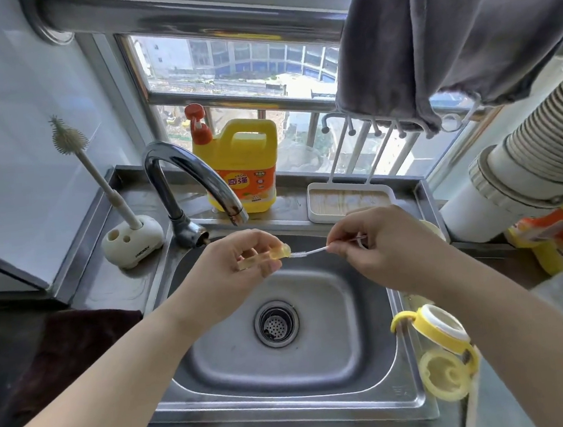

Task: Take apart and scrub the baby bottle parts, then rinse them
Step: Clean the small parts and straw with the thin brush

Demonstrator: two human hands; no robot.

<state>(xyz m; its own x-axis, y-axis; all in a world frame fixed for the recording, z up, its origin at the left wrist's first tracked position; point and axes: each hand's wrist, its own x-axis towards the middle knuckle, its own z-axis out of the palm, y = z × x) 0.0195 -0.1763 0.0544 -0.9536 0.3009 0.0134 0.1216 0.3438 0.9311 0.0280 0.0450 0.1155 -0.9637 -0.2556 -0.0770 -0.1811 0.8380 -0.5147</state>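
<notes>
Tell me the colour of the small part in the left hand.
Translucent yellow part, head view.

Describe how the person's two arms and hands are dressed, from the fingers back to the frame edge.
Both are bare. The left hand and right hand wear no gloves, and no ring, watch or bracelet shows on either. Both forearms are uncovered right down to the bottom corners of the picture, with no sleeve or cuff in sight. The fingernails look short and unpainted.

A small translucent yellow bottle part [270, 256] was held level above the sink, a thin white brush [308, 252] entering its right end, while the yellow handled collar [436, 331] and pale yellow cap [443, 376] lay on the sink's right rim.
</notes>
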